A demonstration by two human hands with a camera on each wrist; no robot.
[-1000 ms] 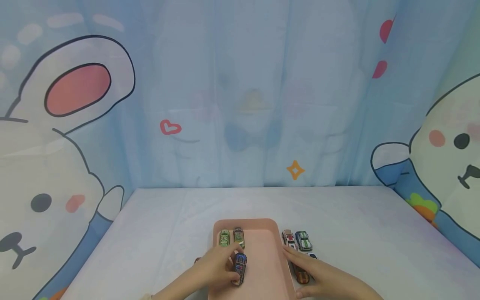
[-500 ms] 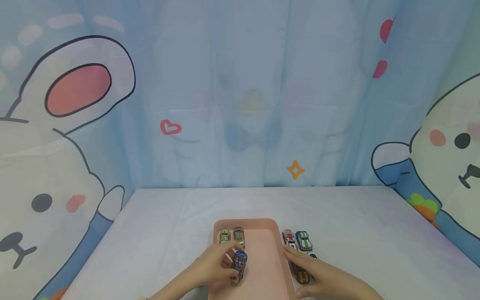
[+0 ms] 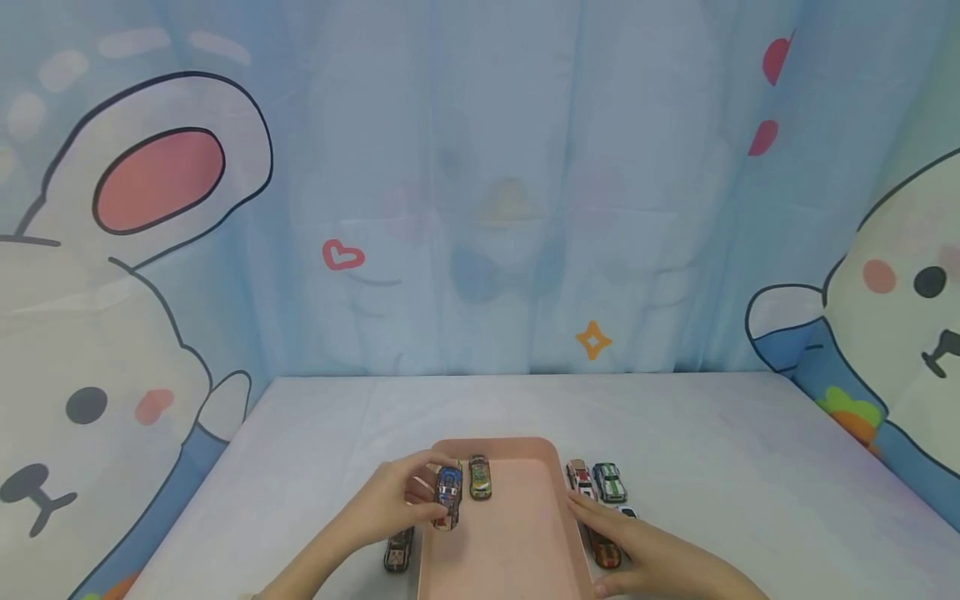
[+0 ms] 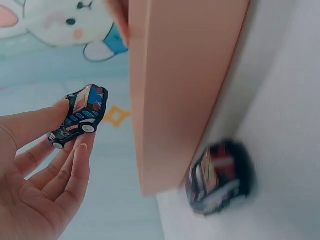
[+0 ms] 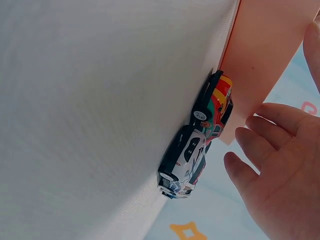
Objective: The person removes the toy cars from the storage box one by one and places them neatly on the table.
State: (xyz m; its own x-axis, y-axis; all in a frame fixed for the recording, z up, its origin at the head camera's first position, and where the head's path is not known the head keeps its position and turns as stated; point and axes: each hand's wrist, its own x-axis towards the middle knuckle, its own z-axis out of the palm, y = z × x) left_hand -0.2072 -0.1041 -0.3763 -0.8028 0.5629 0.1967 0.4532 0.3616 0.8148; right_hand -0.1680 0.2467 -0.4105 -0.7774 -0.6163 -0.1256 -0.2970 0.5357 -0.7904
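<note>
My left hand [image 3: 390,504] pinches a blue-and-black toy car [image 3: 447,497] between thumb and fingers, raised over the left rim of the pink tray [image 3: 517,542]. In the left wrist view the held toy car [image 4: 80,116] hangs in the fingertips, apart from the tray wall. A green toy car [image 3: 480,477] lies inside the tray at the far left; another green one there is mostly hidden behind the held car. My right hand [image 3: 652,554] rests its fingers, fairly straight, against the tray's right side, holding nothing.
On the table [image 3: 315,467] left of the tray sits a dark toy car [image 3: 398,550]. Several more stand along its right side, including a red-and-white car [image 3: 580,477], a green-and-white car [image 3: 609,482] and an orange-brown car [image 3: 606,550], partly covered by the right hand.
My left hand has carried the blue-and-black toy car up and left, from over the tray's interior to its left rim. The dark car outside has come into view. The right hand stays put.
</note>
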